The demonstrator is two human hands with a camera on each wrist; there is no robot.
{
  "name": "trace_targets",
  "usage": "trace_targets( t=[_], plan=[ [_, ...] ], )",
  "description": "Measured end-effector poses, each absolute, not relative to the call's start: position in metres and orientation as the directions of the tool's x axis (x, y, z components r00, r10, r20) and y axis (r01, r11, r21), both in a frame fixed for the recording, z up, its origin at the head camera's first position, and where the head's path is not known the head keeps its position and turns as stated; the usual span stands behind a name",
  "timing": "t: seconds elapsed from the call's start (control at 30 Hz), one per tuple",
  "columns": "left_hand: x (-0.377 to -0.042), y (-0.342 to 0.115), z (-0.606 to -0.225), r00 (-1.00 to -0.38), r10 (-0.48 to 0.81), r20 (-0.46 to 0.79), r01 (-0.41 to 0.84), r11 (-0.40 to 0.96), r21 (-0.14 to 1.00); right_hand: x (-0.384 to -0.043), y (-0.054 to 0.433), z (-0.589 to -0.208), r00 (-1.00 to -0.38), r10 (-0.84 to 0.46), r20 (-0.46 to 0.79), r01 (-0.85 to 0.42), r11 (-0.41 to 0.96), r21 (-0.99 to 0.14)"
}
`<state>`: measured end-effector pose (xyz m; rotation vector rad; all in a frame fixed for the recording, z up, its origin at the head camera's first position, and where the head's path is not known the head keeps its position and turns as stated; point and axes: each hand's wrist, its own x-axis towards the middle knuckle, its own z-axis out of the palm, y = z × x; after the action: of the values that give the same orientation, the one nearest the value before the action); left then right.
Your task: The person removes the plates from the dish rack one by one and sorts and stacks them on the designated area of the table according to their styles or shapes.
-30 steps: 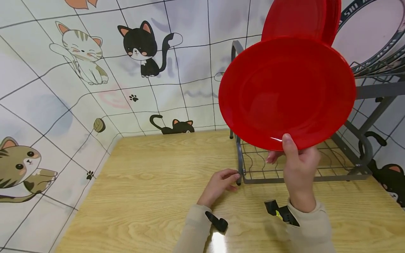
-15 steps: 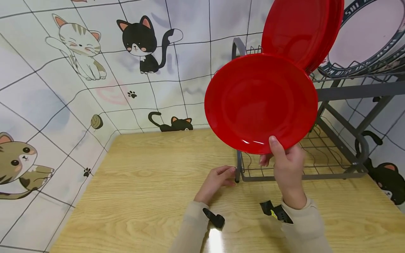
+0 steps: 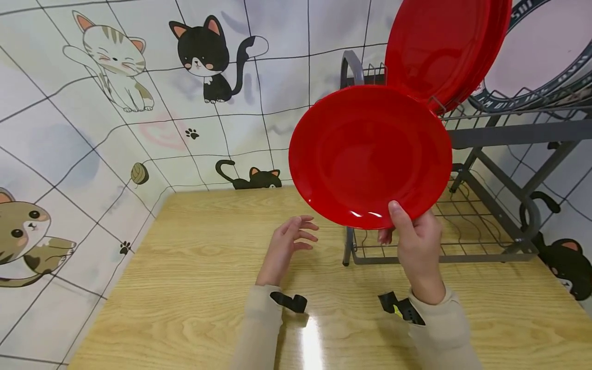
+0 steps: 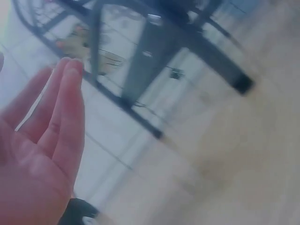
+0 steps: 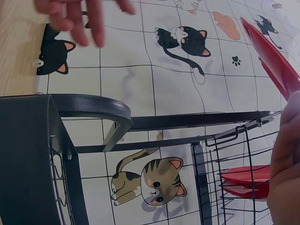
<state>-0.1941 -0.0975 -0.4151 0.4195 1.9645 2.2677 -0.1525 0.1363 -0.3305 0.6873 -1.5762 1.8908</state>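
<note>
The left hand [image 3: 283, 247] has moved off the leg of the dish rack [image 3: 518, 135]; its fingers are loosely extended and hold nothing. By judgement, this frees it, leaving one-handed support. The right hand [image 3: 420, 246] pinches the held red plate [image 3: 370, 154] at its lower rim; the plate has shifted slightly left, before the rack. Beyond, more red plates [image 3: 439, 46] stand on the upper tier. The dark-rimmed plate [image 3: 532, 56] reads "SHI"; its remaining lettering is uncertain.
</note>
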Motion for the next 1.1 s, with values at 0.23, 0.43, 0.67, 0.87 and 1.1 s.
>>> trace_targets(
  t=[0.23,0.43,0.67,0.87,1.1],
  plan=[
    [-0.194,-0.11,-0.398,-0.927,-0.032,0.373,0.367,-0.279,0.888,-0.151,0.137,-0.331,-0.717,0.068,0.693,-0.697,-0.057,-0.715],
    [-0.186,-0.116,-0.379,-0.808,-0.137,0.573,0.587,-0.284,0.759,-0.151,0.138,-0.33,-0.723,0.045,0.689,-0.691,-0.042,-0.722],
    [-0.171,-0.113,-0.36,-0.746,-0.151,0.648,0.665,-0.12,0.737,-0.148,0.136,-0.329,-0.739,-0.024,0.674,-0.674,0.03,-0.738],
    [-0.164,-0.11,-0.354,-0.72,-0.157,0.676,0.69,-0.058,0.721,-0.147,0.135,-0.328,-0.773,-0.049,0.633,-0.634,0.095,-0.767],
    [-0.161,-0.108,-0.355,-0.776,-0.17,0.608,0.621,-0.035,0.783,-0.147,0.133,-0.328,-0.793,-0.114,0.598,-0.609,0.133,-0.782]
  ],
)
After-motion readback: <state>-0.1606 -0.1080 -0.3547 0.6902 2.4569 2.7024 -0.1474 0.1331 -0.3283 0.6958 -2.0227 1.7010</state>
